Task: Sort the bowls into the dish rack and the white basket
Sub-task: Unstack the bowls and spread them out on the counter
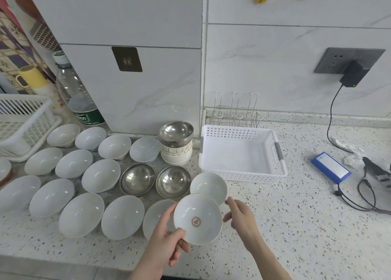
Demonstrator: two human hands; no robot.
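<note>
Holding a small white bowl (197, 219) with a red mark in its well, the left hand (167, 242) pinches the near rim, thumb inside and fingers beneath. The right hand (241, 217) is open, fingers loosely spread beside the bowl's far rim; whether it touches cannot be told. The bowl hangs above the table (296, 226), just in front of the white basket (243, 151), which is empty. The dish rack (238, 110) stands behind the basket against the wall.

The bowl looks glazed, stiff and breakable, probably light but slippery; a rim pinch with support underneath seems the safest hold.

Many white bowls (81, 215) crowd the table to the left, with steel bowls (137, 179) and a stack (176, 146) among them. One bowl (208, 185) sits directly below the carried one, risking a knock.
</note>
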